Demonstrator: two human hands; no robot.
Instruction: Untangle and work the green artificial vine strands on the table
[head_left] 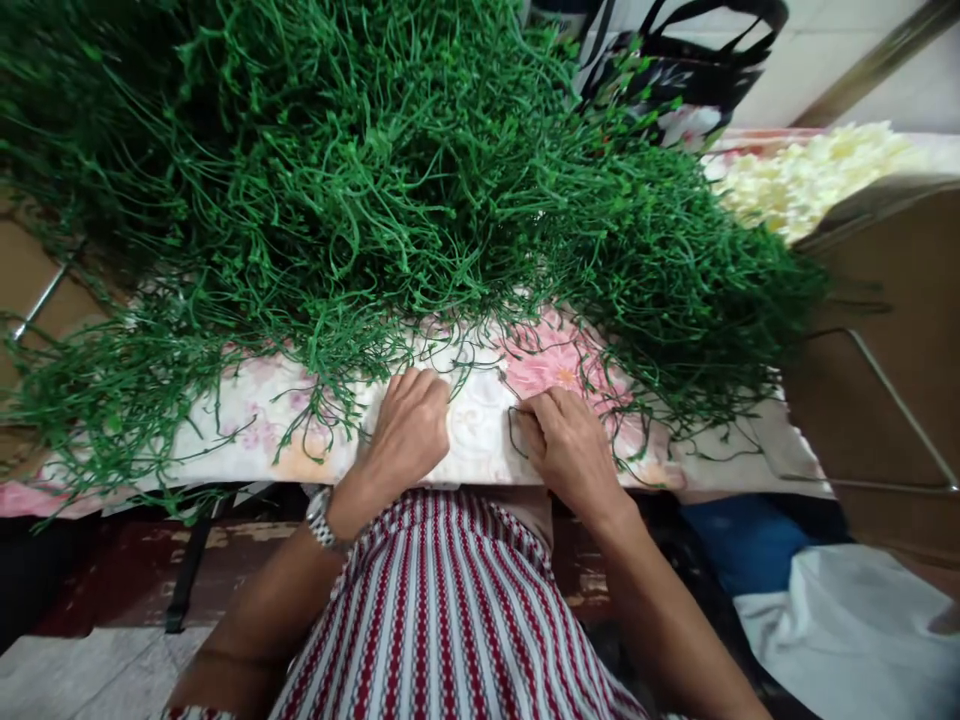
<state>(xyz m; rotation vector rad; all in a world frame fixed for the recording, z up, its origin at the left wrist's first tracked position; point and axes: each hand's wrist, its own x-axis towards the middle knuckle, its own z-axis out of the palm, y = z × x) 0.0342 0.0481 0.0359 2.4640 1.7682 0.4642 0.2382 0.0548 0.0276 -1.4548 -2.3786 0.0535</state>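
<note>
A big heap of thin green plastic stems point(360, 180) covers a table under a floral cloth point(480, 430). My left hand point(409, 430) rests knuckles-up on the cloth at the near edge of the heap, fingers curled among the stem ends. My right hand point(570, 450) lies beside it, fingers pinched on a thin green stem point(514, 425) that loops in front of it. A metal watch point(321, 520) sits on my left wrist.
A pile of pale yellow-white artificial flowers point(810, 175) lies at the back right. A brown cardboard box point(885, 350) stands to the right. A black-handled bag point(675, 60) is behind the heap. Blue and white bags point(840, 610) lie on the floor at lower right.
</note>
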